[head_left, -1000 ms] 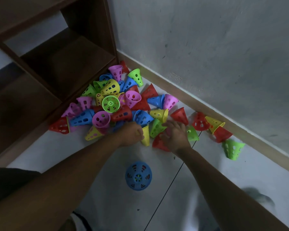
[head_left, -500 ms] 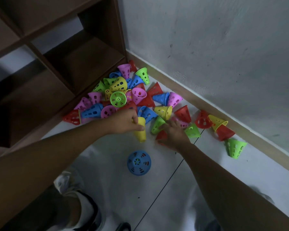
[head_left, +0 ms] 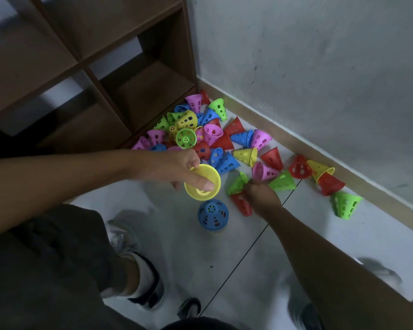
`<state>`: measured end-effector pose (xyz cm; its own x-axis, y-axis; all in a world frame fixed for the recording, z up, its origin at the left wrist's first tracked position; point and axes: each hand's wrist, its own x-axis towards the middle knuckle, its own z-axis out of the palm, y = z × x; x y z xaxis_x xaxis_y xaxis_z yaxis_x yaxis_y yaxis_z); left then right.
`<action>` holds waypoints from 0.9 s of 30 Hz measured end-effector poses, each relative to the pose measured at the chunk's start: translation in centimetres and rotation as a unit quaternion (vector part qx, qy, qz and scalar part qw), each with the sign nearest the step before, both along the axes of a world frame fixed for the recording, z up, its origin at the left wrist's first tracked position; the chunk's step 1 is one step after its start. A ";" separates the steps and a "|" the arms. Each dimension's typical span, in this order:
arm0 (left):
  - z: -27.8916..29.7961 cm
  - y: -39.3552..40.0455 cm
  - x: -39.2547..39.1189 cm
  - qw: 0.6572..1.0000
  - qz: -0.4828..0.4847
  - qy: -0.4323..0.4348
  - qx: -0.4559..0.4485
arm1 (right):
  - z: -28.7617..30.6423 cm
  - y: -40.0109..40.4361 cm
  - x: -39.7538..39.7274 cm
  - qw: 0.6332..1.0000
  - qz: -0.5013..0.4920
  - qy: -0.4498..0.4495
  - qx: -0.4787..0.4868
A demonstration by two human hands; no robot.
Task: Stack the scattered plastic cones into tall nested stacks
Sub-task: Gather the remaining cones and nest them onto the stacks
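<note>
Left hand (head_left: 174, 169) pinches the yellow cone (head_left: 202, 185) by its rim, thumb inside, mouth up, above the upright blue cone (head_left: 213, 215) on the floor; right hand (head_left: 260, 196) curls round a red cone (head_left: 241, 205) at the pile's edge, green cone (head_left: 236, 184) touching beside it

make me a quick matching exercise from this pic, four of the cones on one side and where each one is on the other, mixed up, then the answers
Column 1
1. yellow cone
2. blue cone
3. red cone
4. green cone

Column 2
A. lying alone on the floor, far right by the baseboard
B. held in the left hand, wide mouth facing the camera
C. standing alone on the floor, wide end down
D. under the right hand

Pairs: 1-B, 2-C, 3-D, 4-A
</note>
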<state>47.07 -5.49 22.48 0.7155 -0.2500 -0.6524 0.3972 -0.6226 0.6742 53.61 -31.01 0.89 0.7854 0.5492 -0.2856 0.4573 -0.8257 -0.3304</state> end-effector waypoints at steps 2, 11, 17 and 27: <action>-0.1 -0.6 -0.8 1.000 0.001 0.014 -0.024 | 0.0 -0.6 -0.5 1.000 -0.019 -0.003 0.008; -1.8 -2.5 -2.1 0.999 -0.015 0.001 -0.038 | 3.6 -2.3 1.1 0.956 -0.182 0.129 0.191; -4.1 -1.9 -3.0 0.994 -0.066 -0.052 0.065 | 10.6 -3.0 3.2 0.849 -0.258 0.313 0.338; -5.7 -1.6 -2.6 0.985 -0.079 -0.104 0.116 | 15.5 -1.2 3.1 0.864 -0.203 0.354 0.295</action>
